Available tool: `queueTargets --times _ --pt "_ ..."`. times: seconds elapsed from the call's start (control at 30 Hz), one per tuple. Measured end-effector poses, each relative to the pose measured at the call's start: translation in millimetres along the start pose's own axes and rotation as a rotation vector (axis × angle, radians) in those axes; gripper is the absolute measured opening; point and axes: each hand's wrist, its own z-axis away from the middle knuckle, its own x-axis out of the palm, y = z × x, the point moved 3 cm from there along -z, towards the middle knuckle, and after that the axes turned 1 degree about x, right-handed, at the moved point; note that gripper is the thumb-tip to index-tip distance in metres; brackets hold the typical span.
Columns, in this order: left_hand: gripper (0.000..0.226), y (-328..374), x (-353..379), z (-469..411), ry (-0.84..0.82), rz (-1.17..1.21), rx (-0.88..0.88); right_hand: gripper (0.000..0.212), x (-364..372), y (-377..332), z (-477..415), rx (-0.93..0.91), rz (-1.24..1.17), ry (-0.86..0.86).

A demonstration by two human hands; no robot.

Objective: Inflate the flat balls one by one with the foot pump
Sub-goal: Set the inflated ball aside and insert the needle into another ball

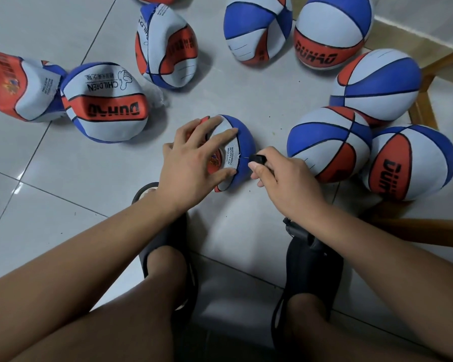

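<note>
A flat red, white and blue ball [239,150] lies on the tiled floor in front of me. My left hand [194,163] rests on it with fingers spread, steadying it. My right hand [283,178] pinches the black pump nozzle [258,159], whose thin needle meets the ball's valve on the white panel. The black foot pump [306,246] sits under my right foot, mostly hidden by my right forearm. Several flat balls [105,103] lie to the left and behind. Several rounder balls [330,145] stand to the right.
A wooden chair leg and rail [424,100] stand at the right, behind the round balls. Black sandals [168,246] are on both my feet. A wall base runs along the upper right corner. Bare tiles lie at the left.
</note>
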Motion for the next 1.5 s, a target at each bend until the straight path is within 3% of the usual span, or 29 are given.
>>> queueTargets --times 0.33,0.5,0.73,0.83,1.0,1.07,1.27,1.33,1.43,1.5 --pt "0.079 1.3 2.3 0.0 -0.004 -0.019 0.002 0.024 2.6 1.4 -1.5 -0.020 0.038 0.005" --pt "0.075 0.3 3.3 2.3 0.012 -0.012 -0.001 0.042 2.9 -5.6 -7.8 -0.098 0.251 -0.006" --pt "0.075 -30.9 5.8 2.9 0.033 0.255 -0.181 0.033 -0.2 -8.4 -11.5 -0.175 0.420 -0.020" --pt "0.073 -29.5 6.0 2.3 0.036 0.272 -0.184 0.040 11.3 -5.5 -14.6 -0.057 0.362 -0.058" --pt "0.070 -21.8 10.6 2.9 0.025 0.267 -0.189 0.030 24.0 1.3 -19.7 0.332 -0.056 -0.147" --pt "0.069 -21.7 12.3 4.8 0.026 0.277 -0.196 0.030 25.6 -4.1 -19.8 0.255 0.051 -0.143" --pt "0.066 -24.6 13.6 3.3 0.019 0.296 -0.240 0.021 22.1 -25.3 -34.0 -0.178 0.750 -0.246" --pt "0.065 -23.5 13.5 2.9 0.026 0.292 -0.238 0.024 20.8 -27.3 -35.4 -0.210 0.900 -0.309" --pt "0.064 -24.1 13.8 1.5 0.029 0.283 -0.237 0.022 26.9 -27.8 -41.9 -0.181 0.835 -0.300" --pt "0.062 -23.9 13.6 1.1 0.037 0.275 -0.236 0.023 30.5 -30.6 -46.7 -0.021 0.629 -0.274"
